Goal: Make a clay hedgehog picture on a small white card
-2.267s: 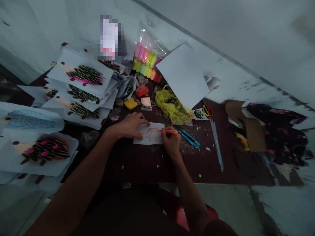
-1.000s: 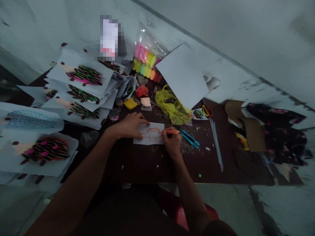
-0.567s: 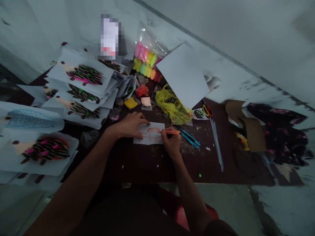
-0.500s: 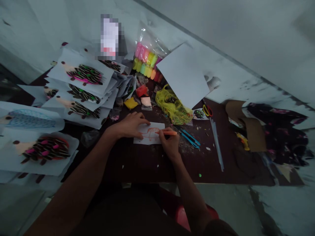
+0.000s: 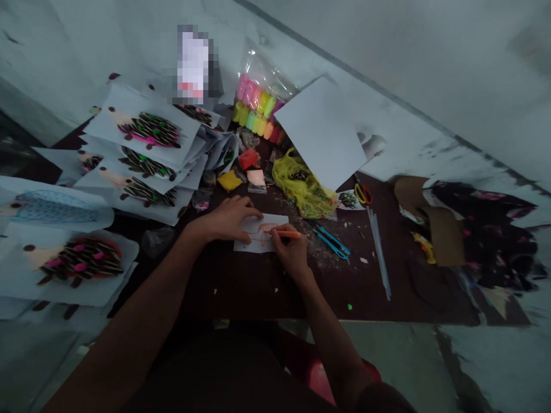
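White sheet with orange drawing, pen in hand.
The sheet is laid flat on the dark table, between both hands, and is taken as clock centre. At 9 o'clock it is touched by the left hand, thumb and forefinger spread apart. At 3 o'clock an orange pen is pinched by the right hand's fingers, its tip held at the drawing. Farther out are placed: blue tool, 3 o'clock; yellow bag, 1 o'clock; stacked spiny-animal pictures, 10 o'clock.
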The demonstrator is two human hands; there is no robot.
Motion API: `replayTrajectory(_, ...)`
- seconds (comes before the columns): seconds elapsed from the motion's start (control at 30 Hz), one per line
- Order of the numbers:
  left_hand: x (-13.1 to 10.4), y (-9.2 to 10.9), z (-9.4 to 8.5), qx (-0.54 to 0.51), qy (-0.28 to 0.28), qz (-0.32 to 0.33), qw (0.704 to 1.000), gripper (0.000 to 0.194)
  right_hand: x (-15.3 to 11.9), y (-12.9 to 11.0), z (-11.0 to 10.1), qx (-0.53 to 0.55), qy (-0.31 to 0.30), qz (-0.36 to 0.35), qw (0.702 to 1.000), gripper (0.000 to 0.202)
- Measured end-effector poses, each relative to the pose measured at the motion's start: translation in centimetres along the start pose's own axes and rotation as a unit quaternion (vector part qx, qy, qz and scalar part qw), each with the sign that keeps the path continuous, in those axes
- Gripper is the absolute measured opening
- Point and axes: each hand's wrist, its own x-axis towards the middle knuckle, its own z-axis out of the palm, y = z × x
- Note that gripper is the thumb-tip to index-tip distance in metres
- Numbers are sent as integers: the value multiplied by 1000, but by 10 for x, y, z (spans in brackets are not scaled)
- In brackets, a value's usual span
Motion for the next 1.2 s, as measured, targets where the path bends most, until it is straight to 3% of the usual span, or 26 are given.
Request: replayTrajectory(1.2, 0, -1, 0, 3, 3, 4, 1000, 63, -2, -1, 0, 0, -6, -12, 1000, 24)
